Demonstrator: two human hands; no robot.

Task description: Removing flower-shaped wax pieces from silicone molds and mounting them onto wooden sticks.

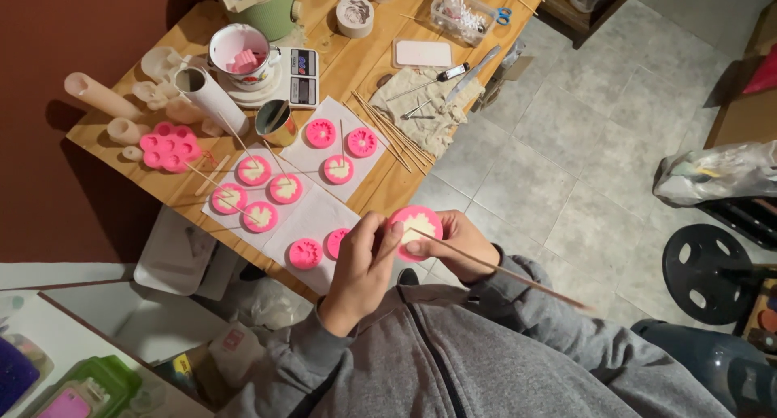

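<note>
At lower centre of the frame, our right hand [457, 244] grips a round pink silicone mould filled with cream wax [414, 232], while our left hand [364, 264] closes its fingertips on a long thin wooden skewer [502, 271] laid across it. We judge we are setting the stick in the wax; next it needs centring and steadying. Above, on the wooden table [372, 62], white paper sheets [320, 216] hold more filled pink moulds [257, 193]. Loose skewers [396, 135] and a digital scale [301, 76] crowd the surface nearby.
</note>
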